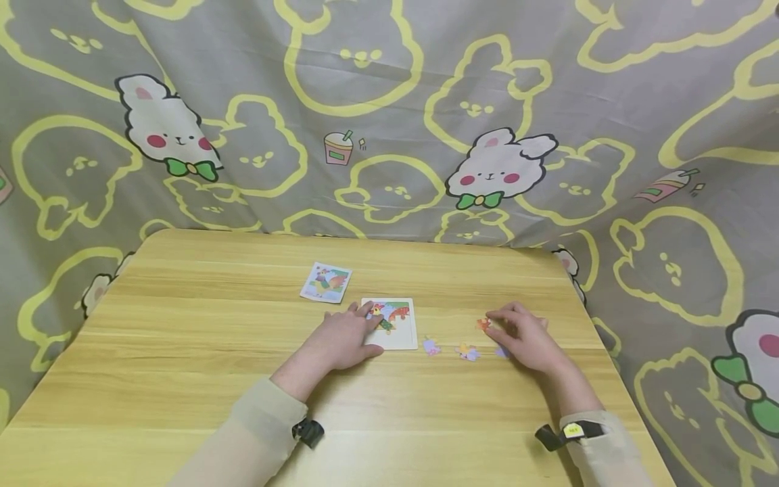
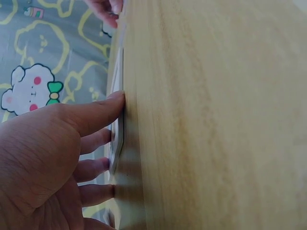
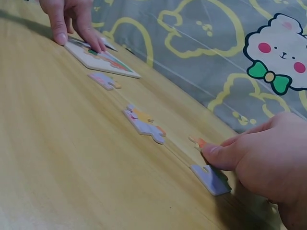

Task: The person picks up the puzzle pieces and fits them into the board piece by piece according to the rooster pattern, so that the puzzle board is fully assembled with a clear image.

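Your left hand [image 1: 345,339] rests on the square white puzzle board [image 1: 398,342], its fingers spread loosely over the red, yellow and green picture and its thumb at the near edge. The board lies flat on the pale wood-grain table [image 1: 201,338], just beside a small printed paper card [image 1: 326,283] farther to your left. Your right hand [image 1: 528,340] holds the small orange jigsaw piece [image 1: 483,325] between thumb and fingers, to the right of the board and well apart from it. Between your hands lie a lilac-and-pink jigsaw piece [image 1: 432,347], near the board, and a lilac, yellow and orange one [image 1: 467,352]; a plain lilac jigsaw piece [image 3: 211,180] sits just below your right thumb.
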`<state>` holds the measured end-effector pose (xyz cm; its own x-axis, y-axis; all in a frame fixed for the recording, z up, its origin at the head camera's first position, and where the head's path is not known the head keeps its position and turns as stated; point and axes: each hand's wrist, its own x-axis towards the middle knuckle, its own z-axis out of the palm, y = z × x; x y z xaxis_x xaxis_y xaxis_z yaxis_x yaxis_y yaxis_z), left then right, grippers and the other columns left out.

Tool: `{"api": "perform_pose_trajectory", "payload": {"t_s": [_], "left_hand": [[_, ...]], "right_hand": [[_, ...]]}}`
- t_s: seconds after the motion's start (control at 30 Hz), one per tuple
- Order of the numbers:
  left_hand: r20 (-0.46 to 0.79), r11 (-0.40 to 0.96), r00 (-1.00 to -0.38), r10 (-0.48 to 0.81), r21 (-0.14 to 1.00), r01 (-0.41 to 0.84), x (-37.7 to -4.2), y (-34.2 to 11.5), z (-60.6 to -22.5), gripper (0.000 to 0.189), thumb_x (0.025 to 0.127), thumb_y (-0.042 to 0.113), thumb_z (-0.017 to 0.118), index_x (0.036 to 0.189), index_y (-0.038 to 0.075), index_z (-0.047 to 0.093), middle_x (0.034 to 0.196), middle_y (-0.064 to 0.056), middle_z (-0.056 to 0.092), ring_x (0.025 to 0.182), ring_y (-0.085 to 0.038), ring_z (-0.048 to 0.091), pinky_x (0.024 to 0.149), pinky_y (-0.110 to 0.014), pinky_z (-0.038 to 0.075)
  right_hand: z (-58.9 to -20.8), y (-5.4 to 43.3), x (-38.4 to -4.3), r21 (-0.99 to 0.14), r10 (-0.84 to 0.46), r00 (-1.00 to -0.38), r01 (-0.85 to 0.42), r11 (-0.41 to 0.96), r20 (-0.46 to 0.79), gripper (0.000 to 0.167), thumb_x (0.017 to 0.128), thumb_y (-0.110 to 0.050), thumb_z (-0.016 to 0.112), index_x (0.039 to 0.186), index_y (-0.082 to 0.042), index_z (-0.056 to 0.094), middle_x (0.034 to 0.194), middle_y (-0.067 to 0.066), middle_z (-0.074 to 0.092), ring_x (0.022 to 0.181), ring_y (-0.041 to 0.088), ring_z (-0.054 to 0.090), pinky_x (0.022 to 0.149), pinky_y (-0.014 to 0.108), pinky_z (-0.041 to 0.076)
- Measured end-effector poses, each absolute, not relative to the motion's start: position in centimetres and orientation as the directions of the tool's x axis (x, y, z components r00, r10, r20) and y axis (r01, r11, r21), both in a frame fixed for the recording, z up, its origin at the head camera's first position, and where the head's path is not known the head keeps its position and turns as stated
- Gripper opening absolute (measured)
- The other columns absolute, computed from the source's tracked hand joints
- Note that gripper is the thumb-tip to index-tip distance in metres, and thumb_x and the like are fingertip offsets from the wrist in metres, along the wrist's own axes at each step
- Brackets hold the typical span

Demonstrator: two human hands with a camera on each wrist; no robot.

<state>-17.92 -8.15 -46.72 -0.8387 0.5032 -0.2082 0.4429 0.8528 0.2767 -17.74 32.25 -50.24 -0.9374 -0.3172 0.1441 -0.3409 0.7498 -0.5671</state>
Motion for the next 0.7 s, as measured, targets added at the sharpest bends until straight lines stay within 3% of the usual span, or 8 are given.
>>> {"api": "perform_pose_trajectory", "payload": {"t_s": [0.2, 0.3, 0.37, 0.43, 0.5, 0.7], "left_hand": [[-0.208, 0.853, -0.839, 0.502, 0.275, 0.443, -17.9, -8.2, -46.8, 0.071, 0.1, 0.055, 0.069, 0.158, 0.017, 0.054, 0.169, -0.012, 0.036, 0.152, -0.046, 0.034, 0.104, -0.081, 0.036], [-0.208, 0.854, -0.84, 0.501, 0.279, 0.44, -17.8, -8.2, -46.8, 0.071, 0.1, 0.055, 0.069, 0.158, 0.017, 0.054, 0.169, -0.012, 0.035, 0.152, -0.046, 0.034, 0.104, -0.081, 0.035], [-0.207, 0.854, -0.841, 0.5, 0.28, 0.439, -17.8, -8.3, -46.8, 0.071, 0.1, 0.055, 0.069, 0.158, 0.017, 0.054, 0.169, -0.012, 0.035, 0.152, -0.046, 0.034, 0.104, -0.081, 0.035], [-0.206, 0.854, -0.841, 0.5, 0.28, 0.439, -17.9, -8.3, -46.8, 0.071, 0.1, 0.055, 0.069, 0.158, 0.017, 0.054, 0.169, -0.012, 0.035, 0.152, -0.046, 0.034, 0.104, -0.081, 0.035], [-0.204, 0.853, -0.841, 0.501, 0.279, 0.441, -17.9, -8.3, -46.8, 0.071, 0.1, 0.055, 0.068, 0.158, 0.017, 0.054, 0.169, -0.012, 0.035, 0.151, -0.047, 0.034, 0.104, -0.081, 0.035], [-0.199, 0.851, -0.839, 0.506, 0.276, 0.447, -17.8, -8.3, -46.8, 0.071, 0.1, 0.055, 0.068, 0.158, 0.017, 0.054, 0.169, -0.012, 0.035, 0.151, -0.047, 0.034, 0.103, -0.081, 0.036]], "right_hand": [[-50.3, 32.3, -18.0, -0.59, -0.287, -0.952, -0.292, 0.753, 0.105, 0.024, 0.097, -0.02, 0.08, 0.117, -0.009, 0.073, 0.109, 0.004, 0.065, 0.092, 0.023, 0.051, 0.083, 0.047, 0.023], [-50.3, 32.1, -18.0, -0.609, -0.278, -0.954, -0.287, 0.739, 0.111, 0.021, 0.096, -0.017, 0.081, 0.113, -0.01, 0.069, 0.099, 0.003, 0.065, 0.083, 0.02, 0.054, 0.081, 0.043, 0.035], [-50.4, 31.9, -18.1, -0.636, -0.283, -0.95, -0.3, 0.711, 0.133, 0.021, 0.096, -0.013, 0.081, 0.112, -0.01, 0.068, 0.093, 0.001, 0.065, 0.077, 0.018, 0.056, 0.073, 0.035, 0.043], [-50.7, 31.7, -18.1, -0.654, -0.297, -0.94, -0.332, 0.68, 0.168, 0.021, 0.096, -0.01, 0.081, 0.113, -0.008, 0.069, 0.088, -0.001, 0.065, 0.071, 0.015, 0.057, 0.063, 0.03, 0.048], [-50.9, 31.5, -18.1, -0.663, -0.306, -0.93, -0.361, 0.656, 0.204, 0.024, 0.096, -0.009, 0.08, 0.117, -0.006, 0.071, 0.087, -0.003, 0.067, 0.07, 0.013, 0.058, 0.061, 0.027, 0.049], [-51.1, 31.0, -17.9, -0.666, -0.282, -0.934, -0.355, 0.656, 0.219, 0.035, 0.1, -0.014, 0.076, 0.134, -0.006, 0.072, 0.095, -0.004, 0.072, 0.078, 0.013, 0.064, 0.069, 0.027, 0.053]]}}
